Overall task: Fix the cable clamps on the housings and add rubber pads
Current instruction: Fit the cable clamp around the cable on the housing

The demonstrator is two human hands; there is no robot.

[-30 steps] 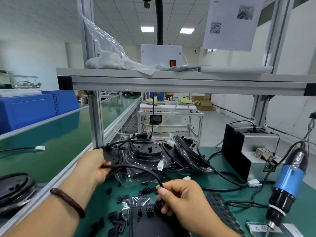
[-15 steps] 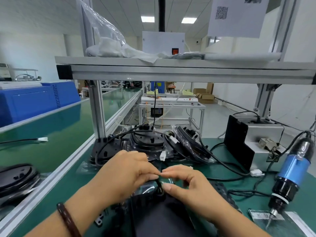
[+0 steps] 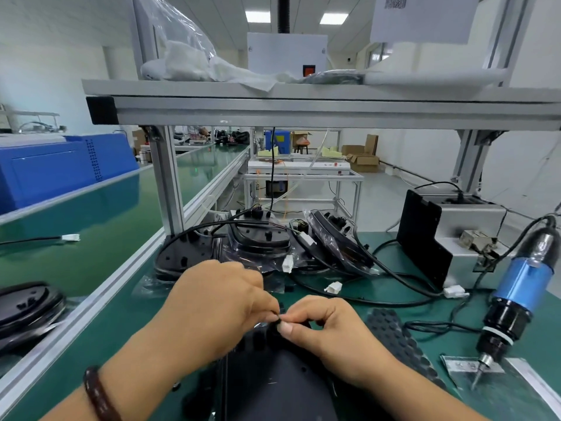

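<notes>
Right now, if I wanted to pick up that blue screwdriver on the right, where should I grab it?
Wrap your hand round the electric screwdriver at its fat blue barrel, coming from its left, over the table. It leans with the sharp bit pointing down and its cable leaving the top, so the middle is probably the safest handful.

matt black plastic housing (image 3: 273, 387)

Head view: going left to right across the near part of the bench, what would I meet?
Black housing at the far left → left hand → right hand → sheet of rubber pads → blue screwdriver.
</notes>
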